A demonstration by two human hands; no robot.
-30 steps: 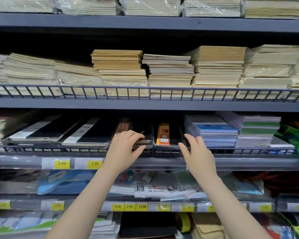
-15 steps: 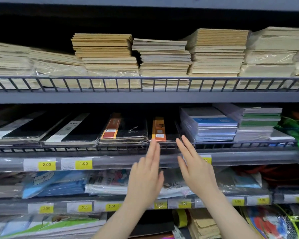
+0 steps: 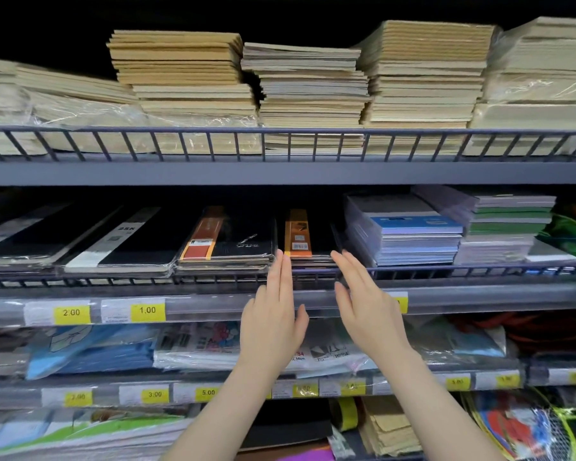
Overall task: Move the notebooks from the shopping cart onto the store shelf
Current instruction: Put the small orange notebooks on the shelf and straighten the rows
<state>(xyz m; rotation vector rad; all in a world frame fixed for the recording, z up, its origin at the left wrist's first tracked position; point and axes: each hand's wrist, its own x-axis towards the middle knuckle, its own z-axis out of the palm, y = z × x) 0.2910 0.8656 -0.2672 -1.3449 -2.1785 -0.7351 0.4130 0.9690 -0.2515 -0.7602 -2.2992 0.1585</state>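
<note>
Nearest the camera, left hand (image 3: 273, 324) and right hand (image 3: 366, 311): each grip flat-fingered, holding nothing | beyond the fingertips, black notebook stack (image 3: 308, 239) on the middle shelf (image 3: 479, 297) behind the wire rail (image 3: 446, 270) | likely stiff, slick-wrapped, moderately heavy; clasp both side edges | cart unseen.

Notebooks (image 3: 308, 236) on shelf (image 3: 479, 296), between two taller stacks, behind wire rail (image 3: 113, 281).

Black notebooks (image 3: 308, 239) with orange band; grey shelf rail (image 3: 280, 173); yellow price tags (image 3: 147, 311); tan stacks (image 3: 180, 71).
</note>
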